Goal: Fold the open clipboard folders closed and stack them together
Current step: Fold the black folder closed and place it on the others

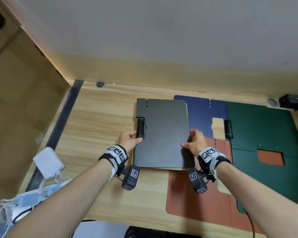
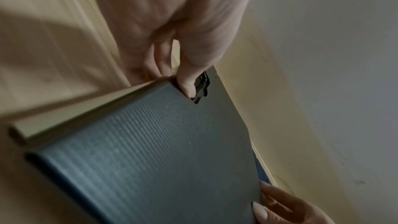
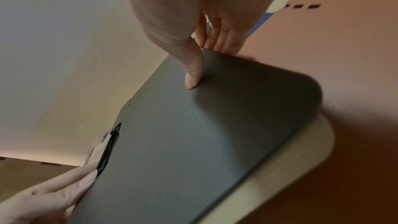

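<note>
The black folder (image 1: pixel 162 133) is folded closed and held over the wooden bench (image 1: pixel 100 127) by both hands, one at each long edge. In the right wrist view a pale folder (image 3: pixel 286 159) shows just beneath its near edge, aligned with it; whether the two are touching cannot be told.

Left hand (image 1: pixel 129 140) — grips the left edge of the black folder at the metal clip (image 1: pixel 140 128). The thumb lies on top beside the clip, and the fingers (image 2: pixel 160 57) curl under the edge.

Right hand (image 1: pixel 195 141) — grips the right edge of the black folder. The thumb presses on the top cover, and the fingers (image 3: pixel 221 31) wrap under the edge.

Three further folders lie open and flat on the bench to the right:
- Blue folder (image 1: pixel 203 109): at the far side, partly hidden under the black folder.
- Green folder (image 1: pixel 261 127): at the far right, overlapping the blue one, with a black clip (image 1: pixel 228 129) at its left edge.
- Brown folder (image 1: pixel 196 200): nearest the person, partly under the green folder and under the right forearm.

At the left edge of the bench lie a white adapter (image 1: pixel 48 163) and a white power strip (image 1: pixel 29 196).
</note>
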`<action>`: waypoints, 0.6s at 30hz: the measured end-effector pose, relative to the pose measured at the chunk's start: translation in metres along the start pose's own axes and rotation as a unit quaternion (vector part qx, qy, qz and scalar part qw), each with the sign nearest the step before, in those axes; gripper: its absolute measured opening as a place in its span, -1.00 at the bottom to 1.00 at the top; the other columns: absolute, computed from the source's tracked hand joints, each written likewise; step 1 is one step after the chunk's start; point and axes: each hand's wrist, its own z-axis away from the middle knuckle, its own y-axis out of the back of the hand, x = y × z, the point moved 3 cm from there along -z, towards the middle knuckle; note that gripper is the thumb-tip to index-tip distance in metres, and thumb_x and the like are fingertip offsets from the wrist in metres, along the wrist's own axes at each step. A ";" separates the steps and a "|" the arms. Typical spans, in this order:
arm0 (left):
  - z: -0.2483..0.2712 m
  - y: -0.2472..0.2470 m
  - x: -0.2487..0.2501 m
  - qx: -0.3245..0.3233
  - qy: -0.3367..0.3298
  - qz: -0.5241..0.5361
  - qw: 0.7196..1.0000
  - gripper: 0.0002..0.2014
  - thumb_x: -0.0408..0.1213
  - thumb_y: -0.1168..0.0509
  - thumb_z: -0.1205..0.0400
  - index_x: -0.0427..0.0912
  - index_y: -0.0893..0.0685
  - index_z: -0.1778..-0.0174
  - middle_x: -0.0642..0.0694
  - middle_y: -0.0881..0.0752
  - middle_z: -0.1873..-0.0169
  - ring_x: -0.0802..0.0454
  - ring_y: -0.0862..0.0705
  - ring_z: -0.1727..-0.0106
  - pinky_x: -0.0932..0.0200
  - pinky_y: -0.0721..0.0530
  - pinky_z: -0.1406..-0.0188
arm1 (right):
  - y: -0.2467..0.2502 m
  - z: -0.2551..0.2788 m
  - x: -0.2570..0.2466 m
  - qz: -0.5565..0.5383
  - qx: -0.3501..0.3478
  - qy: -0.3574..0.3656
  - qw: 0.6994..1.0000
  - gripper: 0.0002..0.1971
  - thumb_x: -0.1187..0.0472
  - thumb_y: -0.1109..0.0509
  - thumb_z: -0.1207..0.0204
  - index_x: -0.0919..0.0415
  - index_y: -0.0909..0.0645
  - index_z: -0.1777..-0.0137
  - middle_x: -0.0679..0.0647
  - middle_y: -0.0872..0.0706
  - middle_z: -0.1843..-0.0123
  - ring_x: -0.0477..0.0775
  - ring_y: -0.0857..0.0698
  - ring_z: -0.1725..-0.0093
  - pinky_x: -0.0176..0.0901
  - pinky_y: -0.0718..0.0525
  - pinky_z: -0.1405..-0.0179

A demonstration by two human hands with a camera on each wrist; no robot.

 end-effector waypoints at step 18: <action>-0.046 0.076 -0.014 0.008 -0.053 -0.132 0.990 -0.43 -0.52 -0.35 -0.61 -0.30 -0.41 -0.57 -0.21 -0.55 -0.49 -0.14 -0.55 -0.47 0.17 -0.44 -0.39 | -0.103 0.027 -0.037 0.175 -0.035 -0.025 0.984 0.07 -0.02 -0.77 0.00 0.18 -0.30 -0.50 0.15 -0.35 -0.39 0.25 -0.40 -0.40 0.19 -0.53 -0.45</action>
